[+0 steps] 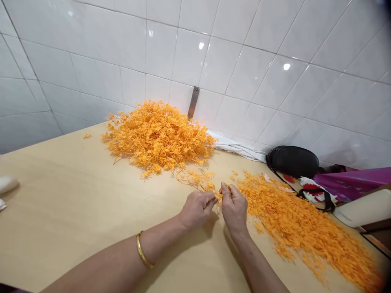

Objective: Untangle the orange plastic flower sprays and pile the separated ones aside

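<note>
My left hand point(198, 207) and my right hand point(233, 205) are close together over the table, both pinching an orange artificial flower sprig point(200, 179). The sprig's thin stems and small blossoms stretch from my fingertips back toward the wall; the parts under my fingers are hidden. Behind my hands rises a large tangled heap of orange artificial flower stems point(161, 136). To the right of my right hand spreads a long, flatter pile of loose orange flower pieces point(293, 215), reaching toward the lower right corner.
White tiles point(189, 53) with a metal bracket point(193, 102) back the pale table point(76, 195). Rolled white cloth point(238, 147) lies along the wall. A black pouch point(293, 160), a purple bag point(354, 183) and a cream bottle point(363, 207) stand at the right. A white object point(7, 184) sits far left.
</note>
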`<state>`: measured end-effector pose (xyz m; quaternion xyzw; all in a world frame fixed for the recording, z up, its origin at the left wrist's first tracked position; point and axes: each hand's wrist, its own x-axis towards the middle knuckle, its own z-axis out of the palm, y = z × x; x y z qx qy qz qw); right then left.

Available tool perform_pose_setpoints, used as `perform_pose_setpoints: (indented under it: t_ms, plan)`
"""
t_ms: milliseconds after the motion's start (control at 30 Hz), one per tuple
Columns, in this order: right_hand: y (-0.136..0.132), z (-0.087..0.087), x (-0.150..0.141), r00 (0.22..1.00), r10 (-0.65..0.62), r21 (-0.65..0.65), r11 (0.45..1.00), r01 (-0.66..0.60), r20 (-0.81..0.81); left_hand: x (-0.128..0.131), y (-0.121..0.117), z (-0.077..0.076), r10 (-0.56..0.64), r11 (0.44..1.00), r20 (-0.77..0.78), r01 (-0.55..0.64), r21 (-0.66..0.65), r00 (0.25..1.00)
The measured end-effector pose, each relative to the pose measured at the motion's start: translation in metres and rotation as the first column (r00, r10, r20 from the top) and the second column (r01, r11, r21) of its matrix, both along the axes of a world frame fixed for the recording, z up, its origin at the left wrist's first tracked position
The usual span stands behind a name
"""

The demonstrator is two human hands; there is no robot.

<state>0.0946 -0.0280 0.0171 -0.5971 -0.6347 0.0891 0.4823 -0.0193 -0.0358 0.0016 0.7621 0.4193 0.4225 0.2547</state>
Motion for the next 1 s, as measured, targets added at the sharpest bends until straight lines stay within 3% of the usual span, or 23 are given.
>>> perform_pose_setpoints:
  t_ms: [67, 100, 167, 200, 233, 300, 400, 500, 567, 633, 733, 800, 867, 1000]
  plan:
    - [0.011, 0.010, 0.019, 0.994, -0.109, 0.001, 0.994, 0.109, 0.009, -0.002, -0.002, -0.003, 0.009, 1.000, -0.045, -0.009, -0.017, 0.999]
    - [0.017, 0.019, 0.034, 0.969, -0.246, 0.013, 0.969, 0.245, 0.007, -0.003, -0.003, -0.005, 0.012, 0.999, -0.069, -0.014, -0.032, 0.998]
    - [0.028, 0.038, 0.069, 0.923, -0.386, 0.044, 0.922, 0.385, 0.007, -0.005, -0.005, -0.007, 0.027, 0.997, -0.104, -0.035, -0.071, 0.994]
    - [0.031, 0.047, 0.085, 0.866, -0.490, 0.081, 0.871, 0.484, 0.097, -0.006, -0.005, -0.008, 0.044, 0.995, -0.108, -0.054, -0.089, 0.993]
    - [0.031, 0.054, 0.100, 0.830, -0.507, 0.097, 0.861, 0.499, 0.230, -0.006, -0.005, -0.008, 0.067, 0.991, -0.102, -0.077, -0.105, 0.993]
    - [0.025, 0.060, 0.118, 0.792, -0.413, 0.038, 0.895, 0.445, 0.450, -0.006, -0.005, -0.007, 0.102, 0.986, -0.071, -0.110, -0.124, 0.992]
    - [0.006, 0.051, 0.118, 0.715, -0.271, -0.079, 0.906, 0.415, 0.644, -0.007, -0.006, -0.003, 0.104, 0.983, -0.007, -0.104, -0.148, 0.995]
    - [-0.012, 0.035, 0.101, 0.625, -0.280, -0.022, 0.902, 0.430, 0.729, -0.008, -0.006, 0.001, 0.077, 0.981, 0.037, -0.068, -0.183, 0.996]
    - [-0.023, 0.024, 0.088, 0.619, -0.220, 0.011, 0.946, 0.323, 0.754, -0.008, -0.007, 0.001, 0.058, 0.977, 0.063, -0.043, -0.207, 0.996]
    - [-0.030, 0.011, 0.078, 0.620, -0.077, -0.026, 0.987, 0.156, 0.781, -0.008, -0.007, 0.000, 0.049, 0.973, 0.092, -0.027, -0.229, 0.995]
    - [-0.029, -0.009, 0.074, 0.578, 0.094, -0.122, 0.992, 0.010, 0.811, -0.009, -0.005, -0.002, 0.072, 0.959, 0.163, -0.023, -0.283, 0.984]
    - [-0.019, -0.020, 0.083, 0.555, 0.077, -0.134, 0.989, 0.064, 0.828, -0.010, -0.003, -0.003, 0.126, 0.941, 0.230, -0.043, -0.335, 0.965]
    - [-0.006, -0.026, 0.100, 0.530, -0.014, -0.106, 0.975, 0.196, 0.848, -0.012, 0.000, -0.003, 0.185, 0.926, 0.287, -0.069, -0.370, 0.940]
    - [0.014, -0.025, 0.125, 0.447, -0.234, 0.015, 0.898, 0.440, 0.863, -0.013, 0.003, -0.003, 0.203, 0.928, 0.308, -0.082, -0.364, 0.930]
